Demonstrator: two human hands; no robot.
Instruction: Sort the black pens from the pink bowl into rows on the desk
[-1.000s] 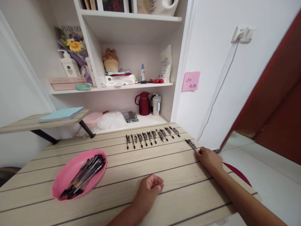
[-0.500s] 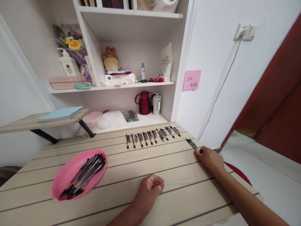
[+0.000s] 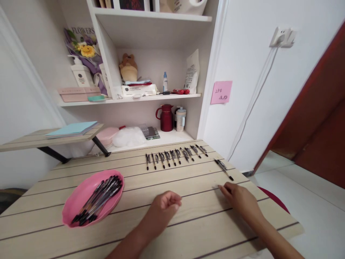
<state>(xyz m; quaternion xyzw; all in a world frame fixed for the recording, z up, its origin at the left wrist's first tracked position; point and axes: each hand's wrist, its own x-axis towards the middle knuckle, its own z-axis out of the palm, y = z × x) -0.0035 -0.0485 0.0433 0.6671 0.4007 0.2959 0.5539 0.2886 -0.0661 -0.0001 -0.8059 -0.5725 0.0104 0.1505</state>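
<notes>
A black pen (image 3: 223, 169) lies alone on the wooden table (image 3: 151, 226) near its right edge. My right hand (image 3: 239, 199) rests just in front of that pen, apart from it, fingers stretched forward and holding nothing. My left hand (image 3: 164, 205) sits near the table's middle as a loose fist with nothing visible in it. A row of several black pens (image 3: 175, 156) lies side by side at the table's far edge. A pink bowl (image 3: 77, 196) at the left holds several more black pens (image 3: 99, 198).
White shelves (image 3: 134, 100) behind the table carry a red jug (image 3: 165, 118), a small cup, bottles, a plush toy and packets. A side shelf with a blue notebook (image 3: 71, 128) juts out at the left. A pink sticky note (image 3: 221, 92) hangs on the wall.
My right hand let go of the lone pen and drew back toward me. My left fist shifted slightly left and nearer. The pen stays where it was laid.
</notes>
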